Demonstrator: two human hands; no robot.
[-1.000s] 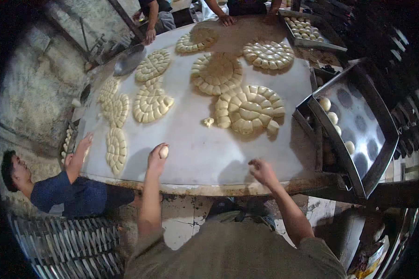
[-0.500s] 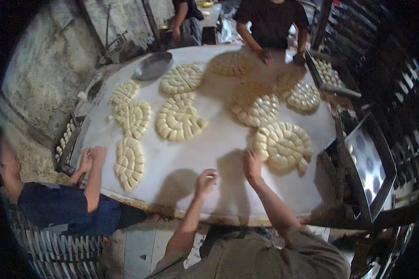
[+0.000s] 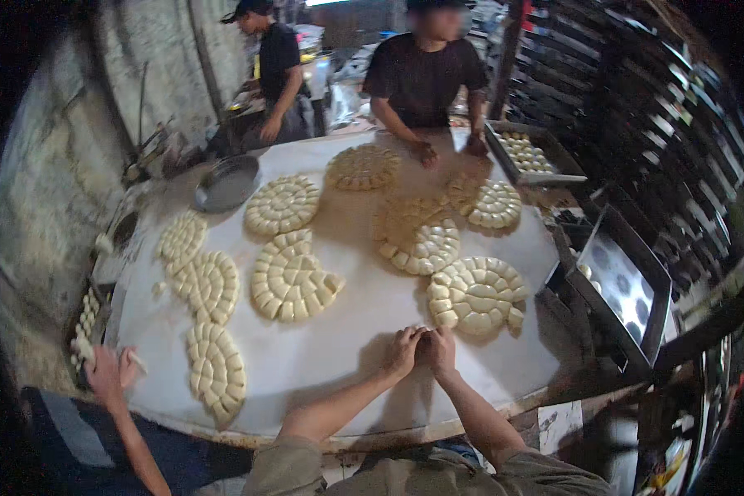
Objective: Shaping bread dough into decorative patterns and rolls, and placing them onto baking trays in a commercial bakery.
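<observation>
Meeting near the front edge of a segmented dough spiral [image 3: 478, 285], the left hand [image 3: 403, 351] and the right hand [image 3: 440, 351] sat side by side, fingertips close together. Both grips looked narrow, the fingers curled in; whether they pinched anything between them, I could not tell. The dough spiral lay flat on the pale table [image 3: 322, 360], just beyond the right hand, and whether those fingertips touched it was unclear too.

Directly behind the spiral lay a second coil [image 3: 434, 248], partly in shadow; a third coil [image 3: 494, 204] was farther behind it, to the right. Well to the spiral's left was a broad coil [image 3: 292, 281], and farther left still, a narrower one [image 3: 217, 364]. A round metal pan [image 3: 227, 183] stood far behind the spiral on the left. To the spiral's right was a tilted metal tray [image 3: 624, 277] with dark round marks; far behind the spiral, also rightward, another tray [image 3: 546, 176] held rows of dough balls [image 3: 527, 151]. Across the table from the spiral stood a person in a dark shirt [image 3: 430, 78]. A co-worker's hand [image 3: 103, 376] was well to the spiral's left.
</observation>
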